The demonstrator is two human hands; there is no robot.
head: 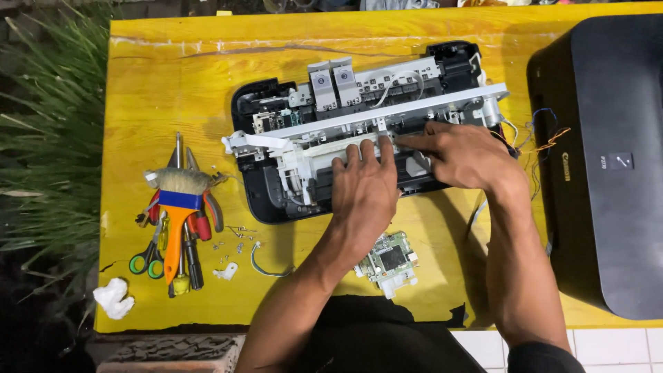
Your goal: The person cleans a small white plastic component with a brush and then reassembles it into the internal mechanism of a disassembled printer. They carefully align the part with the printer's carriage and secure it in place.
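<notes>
A dismantled printer [276,117] with a black base and exposed white and grey inner parts lies across the middle of the yellow table [173,76]. My left hand [364,186] rests flat on its front white frame, fingers spread and pressing down. My right hand [459,155] reaches in from the right, index finger pointing left and touching the white frame beside a metal rail [387,114]. Two ink cartridges [333,83] stand upright behind the rail. Neither hand grips a loose object.
A heap of tools [178,214] lies at the left: a brush, pliers, scissors, screwdrivers. Small screws [238,235], a white tissue [114,298] and a green circuit board [391,261] sit near the front edge. A black printer cover [608,159] fills the right side.
</notes>
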